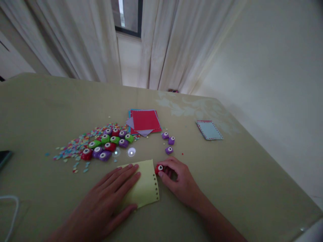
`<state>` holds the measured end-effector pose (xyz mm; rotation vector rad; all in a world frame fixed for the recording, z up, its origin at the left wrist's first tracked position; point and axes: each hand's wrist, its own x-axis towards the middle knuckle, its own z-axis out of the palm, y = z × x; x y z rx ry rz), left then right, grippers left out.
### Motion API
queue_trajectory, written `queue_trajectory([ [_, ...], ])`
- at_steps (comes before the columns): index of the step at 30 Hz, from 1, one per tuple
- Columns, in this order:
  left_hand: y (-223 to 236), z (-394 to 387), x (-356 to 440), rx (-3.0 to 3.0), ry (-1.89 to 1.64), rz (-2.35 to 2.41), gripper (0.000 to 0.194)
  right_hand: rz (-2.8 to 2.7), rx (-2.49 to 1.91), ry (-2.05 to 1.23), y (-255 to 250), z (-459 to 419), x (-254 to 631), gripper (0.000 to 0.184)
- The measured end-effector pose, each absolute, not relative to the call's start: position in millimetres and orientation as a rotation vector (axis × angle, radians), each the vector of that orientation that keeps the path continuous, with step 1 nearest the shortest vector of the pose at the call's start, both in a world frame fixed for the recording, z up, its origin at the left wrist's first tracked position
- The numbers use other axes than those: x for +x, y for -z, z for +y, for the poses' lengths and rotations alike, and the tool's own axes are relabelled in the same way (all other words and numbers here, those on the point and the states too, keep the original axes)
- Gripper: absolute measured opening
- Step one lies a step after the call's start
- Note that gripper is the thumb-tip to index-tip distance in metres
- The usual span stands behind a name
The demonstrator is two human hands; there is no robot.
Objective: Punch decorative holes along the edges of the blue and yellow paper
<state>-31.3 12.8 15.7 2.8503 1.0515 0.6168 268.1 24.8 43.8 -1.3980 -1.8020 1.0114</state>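
Observation:
A yellow square of paper (pixel 143 188) lies in front of me, a row of small punched holes along its right edge. Flat across its left part rests my left hand (pixel 113 195), fingers stretched out. My right hand (pixel 180 179) pinches a small red paper punch (pixel 158 168) at the paper's upper right edge, above the row of holes. Beyond that hand stand three purple paper punches (pixel 169 150). A cluster of red, green and purple punches (pixel 110 146) sits farther left.
Colourful paper confetti (pixel 78 145) spreads around the punch cluster, with clear round discs (pixel 131 152) beside it. Behind lies a stack of coloured paper (pixel 146 120). A light blue punched sheet (pixel 210 130) lies right. At left are a phone (pixel 4 158) and a white cable (pixel 16 208).

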Motion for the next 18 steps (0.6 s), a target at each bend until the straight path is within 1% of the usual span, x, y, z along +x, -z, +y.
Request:
queue_trajectory([
  [12,-9.8,11.7,-32.3,2.920,-0.554,1.093,0.079,-1.840,-1.401,-0.960,-40.8,25.1,265.2,0.019],
  [18,-11.0,8.4,-31.1,2.857,-0.549,1.122,0.074,-1.846,-1.390,-0.974,-43.3,24.4,265.4,0.020],
])
